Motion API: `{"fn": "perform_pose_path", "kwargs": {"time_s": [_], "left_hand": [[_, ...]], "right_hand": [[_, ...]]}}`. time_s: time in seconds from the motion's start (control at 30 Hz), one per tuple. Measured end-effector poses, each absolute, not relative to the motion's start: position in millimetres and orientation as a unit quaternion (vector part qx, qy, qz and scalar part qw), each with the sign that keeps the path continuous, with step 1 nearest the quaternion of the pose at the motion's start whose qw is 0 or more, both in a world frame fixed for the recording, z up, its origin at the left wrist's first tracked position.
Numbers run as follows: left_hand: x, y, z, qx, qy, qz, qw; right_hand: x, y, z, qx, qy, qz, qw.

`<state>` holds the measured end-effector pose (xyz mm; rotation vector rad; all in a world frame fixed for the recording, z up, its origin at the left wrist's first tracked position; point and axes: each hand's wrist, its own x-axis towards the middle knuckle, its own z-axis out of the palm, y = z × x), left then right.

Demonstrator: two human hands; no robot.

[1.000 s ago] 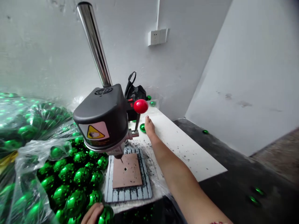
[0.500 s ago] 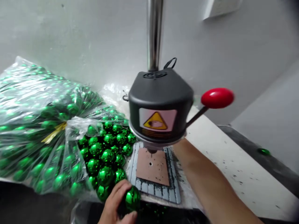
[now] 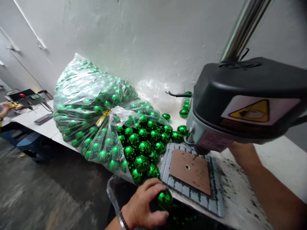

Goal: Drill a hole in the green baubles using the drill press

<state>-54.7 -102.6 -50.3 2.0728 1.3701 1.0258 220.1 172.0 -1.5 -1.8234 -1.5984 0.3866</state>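
Observation:
My left hand (image 3: 145, 204) holds a shiny green ball (image 3: 165, 200) between thumb and fingers, at the front edge of the table. My right forearm reaches behind the drill press head (image 3: 242, 102); the fingers of that hand are hidden by the machine. Beneath the drill lies a brown square pad (image 3: 190, 171) with a small hole, on a grey slotted base plate (image 3: 168, 179). Loose green balls (image 3: 145, 147) are heaped left of the plate, beside my left hand.
A large clear bag (image 3: 81, 105) of green balls, tied with a yellow ribbon (image 3: 103, 118), lies on the left. Farther left are a blue stool (image 3: 35, 145), another machine (image 3: 31, 99) and another person's hand (image 3: 4, 108). Dark shavings dot the table.
The view has swung left, so the drill press now appears farther right and the far-left table shows. My left hand still grips the green ball.

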Motion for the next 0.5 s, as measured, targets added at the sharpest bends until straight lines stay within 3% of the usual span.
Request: {"fn": "perform_pose_path", "kwargs": {"time_s": [0.13,0.27,0.43,0.5], "left_hand": [[-56.7,-105.7,-51.1,0.752,0.493,0.386,0.207],[-57.9,-108.4,-49.5,0.759,0.491,0.379,0.199],[-58.4,-114.7,-48.3,0.772,0.48,0.372,0.185],[-59.6,-119.8,-48.8,0.776,0.475,0.375,0.178]], "right_hand": [[249.1,126.5,-6.1,-0.725,-0.609,0.17,0.272],[242.8,49.9,-6.1,-0.683,-0.655,0.167,0.275],[175.1,-18.6,0.2,-0.33,-0.864,0.036,0.379],[145.0,-28.7,0.5,-0.289,-0.883,-0.021,0.37]]}}
